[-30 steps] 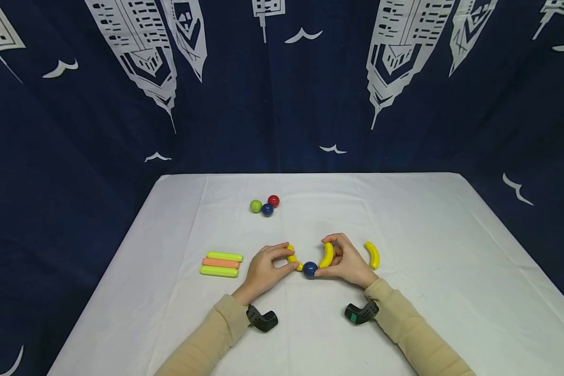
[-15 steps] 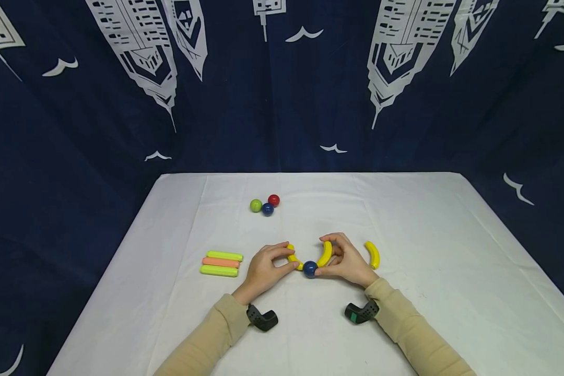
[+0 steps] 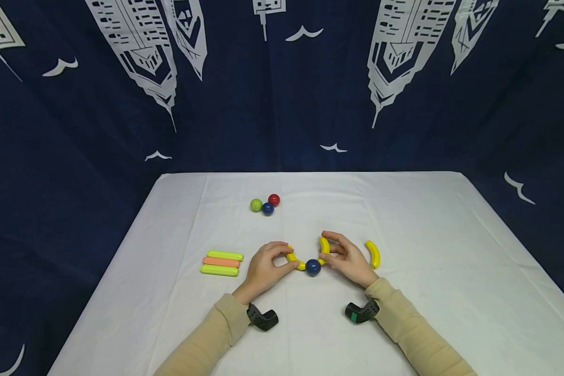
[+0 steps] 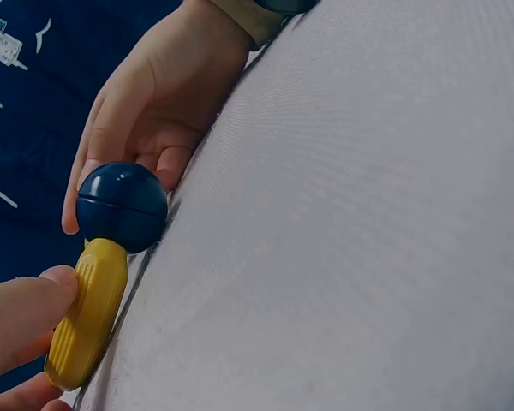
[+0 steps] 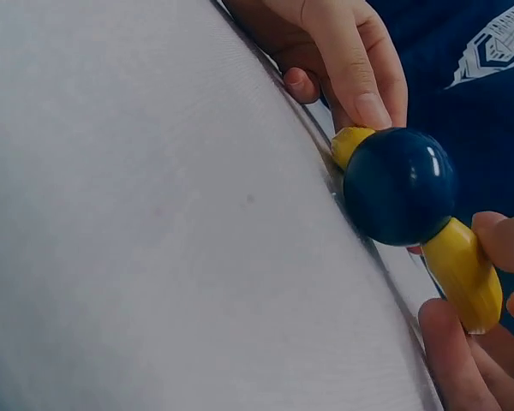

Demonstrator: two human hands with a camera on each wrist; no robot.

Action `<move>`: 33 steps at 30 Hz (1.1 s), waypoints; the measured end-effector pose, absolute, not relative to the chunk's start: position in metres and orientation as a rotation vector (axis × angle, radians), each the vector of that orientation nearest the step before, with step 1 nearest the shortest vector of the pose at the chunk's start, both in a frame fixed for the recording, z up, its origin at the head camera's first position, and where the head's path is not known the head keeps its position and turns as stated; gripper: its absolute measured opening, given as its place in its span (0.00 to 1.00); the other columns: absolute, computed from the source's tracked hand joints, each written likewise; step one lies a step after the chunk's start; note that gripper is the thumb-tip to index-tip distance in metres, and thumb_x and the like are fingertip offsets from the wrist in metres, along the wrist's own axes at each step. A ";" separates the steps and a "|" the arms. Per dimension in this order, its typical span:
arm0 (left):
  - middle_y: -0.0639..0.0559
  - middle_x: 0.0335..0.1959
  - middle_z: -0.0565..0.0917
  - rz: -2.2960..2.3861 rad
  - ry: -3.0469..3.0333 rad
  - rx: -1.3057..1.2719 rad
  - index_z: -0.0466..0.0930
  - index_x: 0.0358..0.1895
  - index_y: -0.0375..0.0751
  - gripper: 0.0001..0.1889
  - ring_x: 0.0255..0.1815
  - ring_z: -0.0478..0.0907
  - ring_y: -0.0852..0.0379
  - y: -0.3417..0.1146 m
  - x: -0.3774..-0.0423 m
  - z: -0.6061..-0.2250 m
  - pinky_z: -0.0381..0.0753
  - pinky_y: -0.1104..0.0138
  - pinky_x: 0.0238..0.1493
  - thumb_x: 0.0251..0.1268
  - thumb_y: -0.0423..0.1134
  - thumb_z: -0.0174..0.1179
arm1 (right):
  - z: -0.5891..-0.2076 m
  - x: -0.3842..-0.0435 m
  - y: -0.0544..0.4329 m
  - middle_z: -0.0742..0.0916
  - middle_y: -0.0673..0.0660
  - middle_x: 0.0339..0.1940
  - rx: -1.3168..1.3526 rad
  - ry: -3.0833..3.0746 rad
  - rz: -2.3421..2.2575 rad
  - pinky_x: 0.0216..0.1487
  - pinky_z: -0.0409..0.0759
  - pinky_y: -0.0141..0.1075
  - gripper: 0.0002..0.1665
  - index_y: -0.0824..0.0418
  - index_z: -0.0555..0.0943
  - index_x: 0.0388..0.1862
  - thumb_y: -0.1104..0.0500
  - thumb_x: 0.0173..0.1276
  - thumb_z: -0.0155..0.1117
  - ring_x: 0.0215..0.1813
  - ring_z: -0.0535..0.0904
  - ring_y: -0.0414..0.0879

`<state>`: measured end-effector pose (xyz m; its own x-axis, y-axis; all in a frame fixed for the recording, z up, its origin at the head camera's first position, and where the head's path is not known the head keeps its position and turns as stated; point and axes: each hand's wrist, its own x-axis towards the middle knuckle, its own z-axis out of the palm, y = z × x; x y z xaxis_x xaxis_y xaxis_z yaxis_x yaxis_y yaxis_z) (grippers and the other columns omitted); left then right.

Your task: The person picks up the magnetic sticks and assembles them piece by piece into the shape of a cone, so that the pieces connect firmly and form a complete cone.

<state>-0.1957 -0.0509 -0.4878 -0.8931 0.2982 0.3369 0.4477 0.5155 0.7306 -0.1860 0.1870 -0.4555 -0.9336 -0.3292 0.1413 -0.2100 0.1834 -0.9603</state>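
The hands work over the middle of the white tabletop [image 3: 451,235], the left hand [image 3: 267,263] toward its left edge and the right hand [image 3: 350,261] toward its right edge. The left hand pinches 1 yellow curved piece [image 3: 293,258] between thumb and fingers, and the right hand pinches a 2nd yellow piece [image 3: 325,244] the same way. Between them sits a glossy navy ball [image 3: 313,267], touching the end of each piece, so that the 3 form a shallow U whose arms point to the far edge; whether the ball rests on the cloth is hard to tell. A 3rd yellow piece [image 3: 373,254] lies just beside the right hand, on the side of the right edge. Toward the left edge, 3 short rods lie side by side: a far green rod [image 3: 224,255], an orange rod [image 3: 221,262] and a near green rod [image 3: 219,270]. Near the far edge, left of its middle, 3 more balls cluster: a green ball [image 3: 256,205], a blue ball [image 3: 268,209] and a red ball [image 3: 274,200]. Beyond that edge hangs a navy curtain [image 3: 272,104] printed with white towers and birds.
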 end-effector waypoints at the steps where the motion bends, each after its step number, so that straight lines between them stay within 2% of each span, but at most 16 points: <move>1: 0.51 0.49 0.80 -1.319 -2.580 -0.644 0.84 0.43 0.43 0.16 0.55 0.74 0.55 -0.051 -0.196 -0.488 0.72 0.60 0.57 0.52 0.47 0.70 | -0.456 -0.186 0.187 0.73 0.76 0.58 -0.533 2.354 -1.879 0.40 0.82 0.37 0.34 0.75 0.60 0.66 0.71 0.63 0.61 0.49 0.79 0.63; 5: 0.51 0.46 0.79 -1.302 -2.556 -0.655 0.84 0.41 0.44 0.15 0.51 0.75 0.55 -0.051 -0.196 -0.488 0.73 0.60 0.54 0.52 0.46 0.70 | -0.457 -0.186 0.186 0.70 0.74 0.62 -0.507 2.466 -1.876 0.43 0.80 0.30 0.33 0.76 0.64 0.64 0.70 0.61 0.64 0.57 0.73 0.66; 11: 0.52 0.47 0.79 -1.288 -2.543 -0.687 0.83 0.39 0.44 0.12 0.50 0.75 0.55 -0.052 -0.196 -0.489 0.73 0.61 0.53 0.51 0.42 0.70 | -0.453 -0.183 0.184 0.75 0.72 0.58 -0.406 2.544 -1.852 0.44 0.78 0.27 0.28 0.75 0.68 0.60 0.68 0.63 0.64 0.58 0.73 0.63; 15: 0.52 0.47 0.80 -1.298 -2.546 -0.701 0.83 0.39 0.45 0.12 0.50 0.75 0.55 -0.053 -0.196 -0.489 0.73 0.62 0.53 0.48 0.38 0.69 | -0.453 -0.182 0.183 0.78 0.71 0.52 -0.392 2.587 -1.843 0.41 0.79 0.28 0.24 0.76 0.71 0.55 0.66 0.63 0.64 0.53 0.76 0.62; 19: 0.53 0.44 0.79 -1.312 -2.558 -0.692 0.83 0.39 0.45 0.12 0.47 0.75 0.57 -0.053 -0.196 -0.488 0.73 0.63 0.52 0.49 0.38 0.69 | -0.463 -0.185 0.185 0.79 0.68 0.42 -0.514 2.668 -1.816 0.36 0.78 0.29 0.22 0.74 0.75 0.48 0.67 0.56 0.70 0.42 0.77 0.60; 22: 0.54 0.42 0.79 -1.320 -2.559 -0.685 0.83 0.39 0.45 0.11 0.44 0.75 0.58 -0.052 -0.195 -0.488 0.74 0.64 0.49 0.50 0.38 0.70 | -0.476 -0.190 0.189 0.80 0.63 0.38 -0.603 2.683 -1.781 0.33 0.77 0.29 0.22 0.69 0.77 0.46 0.66 0.52 0.74 0.36 0.77 0.54; 28: 0.55 0.40 0.79 -1.339 -2.526 -0.682 0.83 0.37 0.45 0.10 0.41 0.76 0.60 -0.052 -0.196 -0.488 0.75 0.66 0.45 0.50 0.36 0.70 | -0.490 -0.195 0.193 0.81 0.57 0.39 -0.677 2.682 -1.765 0.34 0.77 0.29 0.20 0.64 0.80 0.44 0.64 0.52 0.74 0.36 0.78 0.46; 33: 0.57 0.37 0.80 -1.336 -2.516 -0.706 0.82 0.36 0.45 0.09 0.39 0.76 0.62 -0.053 -0.197 -0.490 0.76 0.68 0.40 0.50 0.33 0.68 | -0.476 -0.188 0.189 0.82 0.60 0.38 -0.733 2.749 -1.701 0.33 0.76 0.29 0.14 0.68 0.80 0.43 0.68 0.57 0.69 0.36 0.77 0.43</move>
